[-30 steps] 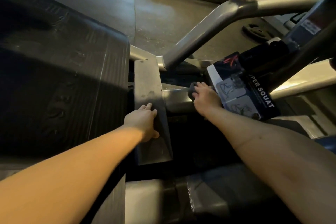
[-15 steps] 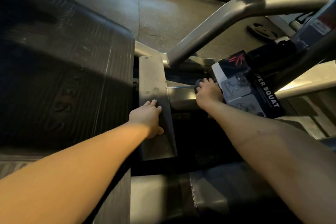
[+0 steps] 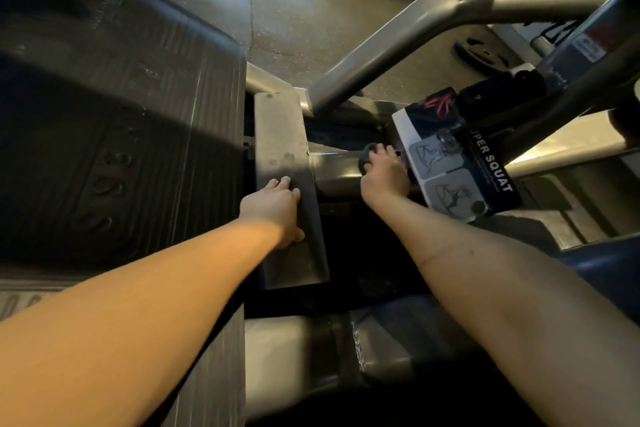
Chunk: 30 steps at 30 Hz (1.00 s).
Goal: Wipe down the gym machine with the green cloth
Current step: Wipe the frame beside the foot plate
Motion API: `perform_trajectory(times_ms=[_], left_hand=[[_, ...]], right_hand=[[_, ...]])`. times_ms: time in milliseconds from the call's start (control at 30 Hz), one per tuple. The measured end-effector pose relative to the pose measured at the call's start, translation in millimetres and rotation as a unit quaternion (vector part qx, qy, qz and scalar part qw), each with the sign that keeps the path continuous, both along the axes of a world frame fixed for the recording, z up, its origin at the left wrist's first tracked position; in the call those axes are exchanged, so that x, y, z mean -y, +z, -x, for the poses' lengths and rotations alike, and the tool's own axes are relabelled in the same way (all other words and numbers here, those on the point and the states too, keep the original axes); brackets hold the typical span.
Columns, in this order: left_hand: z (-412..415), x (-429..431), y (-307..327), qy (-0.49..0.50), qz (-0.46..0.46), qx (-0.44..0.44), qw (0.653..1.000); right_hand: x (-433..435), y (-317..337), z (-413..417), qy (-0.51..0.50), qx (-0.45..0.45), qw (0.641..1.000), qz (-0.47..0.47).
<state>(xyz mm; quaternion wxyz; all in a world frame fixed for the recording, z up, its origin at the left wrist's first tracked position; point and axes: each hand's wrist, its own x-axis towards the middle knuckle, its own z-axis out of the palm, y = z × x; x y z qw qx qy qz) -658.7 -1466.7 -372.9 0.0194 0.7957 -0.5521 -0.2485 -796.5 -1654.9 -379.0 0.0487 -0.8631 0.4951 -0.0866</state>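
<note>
The gym machine is a grey steel squat frame with a flat upright post [image 3: 284, 135] and a round cross tube [image 3: 332, 166]. My left hand [image 3: 277, 208] rests on the flat post, fingers laid over its face. My right hand [image 3: 384, 173] presses a dark-looking cloth [image 3: 365, 154] onto the cross tube, next to the "SUPER SQUAT" instruction placard [image 3: 460, 156]. Only a small fold of the cloth shows beyond my fingers; its green colour is hard to make out in the dim light.
A large black ribbed foot platform [image 3: 114, 121] fills the left. A bent grey tube [image 3: 398, 35] rises to the upper right. A weight plate [image 3: 485, 54] lies on the dark floor behind. A padded part [image 3: 398, 347] lies low in front.
The view has drifted slightly, and both hands stay at nearly the same spots on the frame. My right hand with the cloth has shifted a little along the cross tube.
</note>
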Motion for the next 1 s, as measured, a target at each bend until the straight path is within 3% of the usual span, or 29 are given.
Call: perform_trajectory(times_ms=[100, 200, 333, 433, 567, 700, 800, 900, 1000], left_hand=[[-0.1, -1.0, -0.7, -0.002, 0.004, -0.009, 1.0], [2.6, 1.4, -4.4, 0.021, 0.017, -0.029, 0.999], [2.3, -7.2, -1.5, 0.033, 0.037, -0.078, 0.996], [-1.6, -14.6, 1.3, 0.024, 0.027, -0.086, 0.996], [-5.3, -14.2, 5.8, -0.001, 0.02, -0.107, 0.994], [-3.8, -16.2, 4.1, 0.004, -0.002, -0.072, 0.997], [2.8, -31.7, 9.9, 0.0, 0.006, 0.054, 0.999], [9.3, -44.8, 11.0, -0.002, -0.016, 0.161, 0.987], [4.8, -54.2, 6.8, 0.035, -0.004, 0.133, 0.991]], right_hand=[[-50.4, -9.3, -13.1, 0.02, 0.057, 0.998, 0.004], [-83.0, -5.1, -7.9, 0.1, 0.04, 0.99, -0.088], [-100.4, 30.2, 22.2, 0.056, 0.057, 0.976, -0.203], [-109.2, 44.6, 43.2, 0.049, 0.057, 0.981, -0.178], [-110.8, 48.1, 43.1, 0.091, 0.124, 0.976, -0.155], [-137.5, 4.3, 44.4, 0.221, 0.073, 0.961, -0.15], [-158.1, -22.8, 61.6, 0.247, 0.084, 0.956, -0.135], [-146.4, -19.3, 61.7, 0.336, 0.064, 0.933, -0.113], [-114.3, -14.5, 22.9, 0.362, 0.053, 0.928, -0.072]])
